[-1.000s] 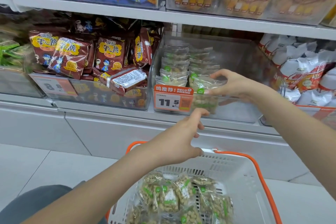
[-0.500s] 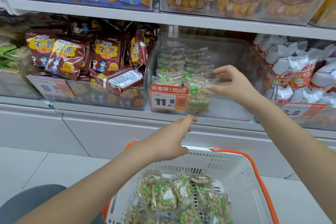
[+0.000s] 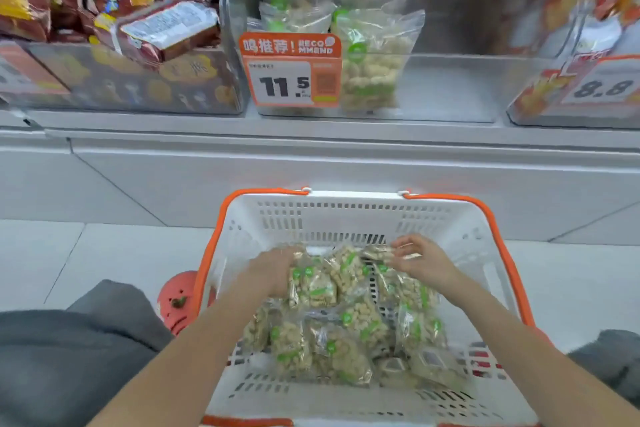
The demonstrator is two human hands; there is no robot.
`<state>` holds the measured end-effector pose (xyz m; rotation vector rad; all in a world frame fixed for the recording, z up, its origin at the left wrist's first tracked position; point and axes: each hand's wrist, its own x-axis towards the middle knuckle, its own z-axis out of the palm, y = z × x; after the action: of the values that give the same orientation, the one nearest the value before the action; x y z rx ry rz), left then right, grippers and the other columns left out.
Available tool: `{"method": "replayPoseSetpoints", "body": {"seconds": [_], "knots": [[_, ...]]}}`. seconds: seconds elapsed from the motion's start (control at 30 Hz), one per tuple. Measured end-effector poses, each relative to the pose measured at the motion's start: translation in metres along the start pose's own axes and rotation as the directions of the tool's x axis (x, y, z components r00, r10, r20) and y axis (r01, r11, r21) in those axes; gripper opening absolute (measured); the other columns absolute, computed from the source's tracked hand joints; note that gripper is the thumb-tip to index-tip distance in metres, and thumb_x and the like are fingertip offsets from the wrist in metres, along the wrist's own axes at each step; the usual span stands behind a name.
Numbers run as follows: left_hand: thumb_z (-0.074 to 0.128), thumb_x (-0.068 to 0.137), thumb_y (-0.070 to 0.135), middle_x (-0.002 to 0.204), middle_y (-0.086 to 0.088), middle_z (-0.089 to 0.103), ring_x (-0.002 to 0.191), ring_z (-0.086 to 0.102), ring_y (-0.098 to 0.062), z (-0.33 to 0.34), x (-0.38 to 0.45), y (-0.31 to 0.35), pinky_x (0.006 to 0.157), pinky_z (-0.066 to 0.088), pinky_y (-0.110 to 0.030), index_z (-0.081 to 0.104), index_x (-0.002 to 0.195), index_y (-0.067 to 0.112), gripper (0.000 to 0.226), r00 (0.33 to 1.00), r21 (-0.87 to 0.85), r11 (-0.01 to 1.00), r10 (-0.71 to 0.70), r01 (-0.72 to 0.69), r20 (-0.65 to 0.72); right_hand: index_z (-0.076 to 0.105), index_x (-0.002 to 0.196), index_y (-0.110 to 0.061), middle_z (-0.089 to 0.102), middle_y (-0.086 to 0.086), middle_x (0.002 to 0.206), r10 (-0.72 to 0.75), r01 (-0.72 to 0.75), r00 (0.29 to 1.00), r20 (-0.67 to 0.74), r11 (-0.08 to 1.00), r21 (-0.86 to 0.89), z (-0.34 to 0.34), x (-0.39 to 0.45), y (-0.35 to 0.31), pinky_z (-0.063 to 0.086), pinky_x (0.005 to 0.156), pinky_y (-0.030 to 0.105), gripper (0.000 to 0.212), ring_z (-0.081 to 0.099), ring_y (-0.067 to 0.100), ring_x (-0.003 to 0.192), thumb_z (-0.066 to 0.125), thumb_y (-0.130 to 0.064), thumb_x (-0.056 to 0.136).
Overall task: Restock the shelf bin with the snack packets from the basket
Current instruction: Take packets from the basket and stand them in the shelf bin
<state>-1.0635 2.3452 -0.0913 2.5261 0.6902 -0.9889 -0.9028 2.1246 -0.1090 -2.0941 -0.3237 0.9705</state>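
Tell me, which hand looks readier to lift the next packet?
The left hand, probably: it already rests on a snack packet in the basket, while the right hand only touches one's edge.

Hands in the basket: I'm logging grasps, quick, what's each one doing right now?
Left hand: gripping a snack packet in the basket.
Right hand: on the packets, fingers blurred; cannot tell.

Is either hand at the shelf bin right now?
No: both the left hand and right hand are down in the basket on the snack packets.
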Motion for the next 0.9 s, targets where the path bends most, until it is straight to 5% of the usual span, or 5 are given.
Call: {"method": "replayPoseSetpoints", "body": {"seconds": [0.27,0.57,0.67,0.77,0.9], "knots": [[0.054,0.088,0.021,0.137,-0.009,0.046,0.127,0.040,-0.027,0.072,0.024,-0.026,0.105,0.035,-0.037,0.044,0.135,0.013,0.049,0.981,0.581,0.813,-0.137,0.033,0.136,0.032,0.141,-0.018,0.053,0.014,0.129,0.181,-0.143,0.983,-0.010,0.739,-0.658,0.006,0.052,0.092,0.046,0.092,0.041,0.073,0.050,0.034,0.116,0.070,-0.025,0.080],[0.057,0.088,0.019,0.129,-0.008,0.054,0.121,0.048,-0.025,0.086,0.048,-0.037,0.095,0.043,-0.035,0.044,0.130,0.009,0.045,0.988,0.338,0.934,-0.144,0.117,0.056,0.052,0.123,-0.028,0.048,0.003,0.127,0.139,0.032,0.988,0.060,0.196,-0.980,0.017,0.057,0.080,0.034,0.099,0.042,0.041,0.037,0.024,0.124,0.062,-0.016,0.085],[0.069,0.081,0.033,0.128,-0.008,0.055,0.118,0.054,-0.024,0.088,0.038,-0.040,0.093,0.046,-0.030,0.041,0.134,0.008,0.064,0.970,-0.026,0.980,-0.192,0.198,0.149,0.043,0.128,-0.022,0.058,0.006,0.114,0.128,0.106,0.982,0.142,0.253,-0.962,0.020,0.050,0.078,0.043,0.084,0.035,0.046,0.050,0.025,0.106,0.053,-0.004,0.086],[0.052,0.094,0.033,0.130,-0.010,0.055,0.119,0.053,-0.023,0.099,0.028,-0.041,0.095,0.043,-0.027,0.046,0.132,0.003,0.049,0.951,0.018,0.968,-0.250,0.251,0.181,0.033,0.132,-0.020,0.060,0.004,0.094,0.103,0.068,0.987,0.122,0.420,-0.905,0.024,0.034,0.080,0.040,0.066,0.029,0.051,0.057,0.024,0.086,0.055,-0.006,0.088],[0.049,0.094,0.013,0.126,-0.009,0.055,0.115,0.057,-0.022,0.088,0.016,-0.033,0.089,0.047,-0.026,0.048,0.128,0.003,0.036,0.950,-0.003,0.968,-0.245,0.251,0.191,0.034,0.129,-0.019,0.062,0.005,0.108,0.065,0.057,0.992,0.112,0.559,-0.828,0.014,0.009,0.074,0.043,0.074,0.034,0.048,0.055,0.027,0.100,0.061,-0.020,0.090]]}}
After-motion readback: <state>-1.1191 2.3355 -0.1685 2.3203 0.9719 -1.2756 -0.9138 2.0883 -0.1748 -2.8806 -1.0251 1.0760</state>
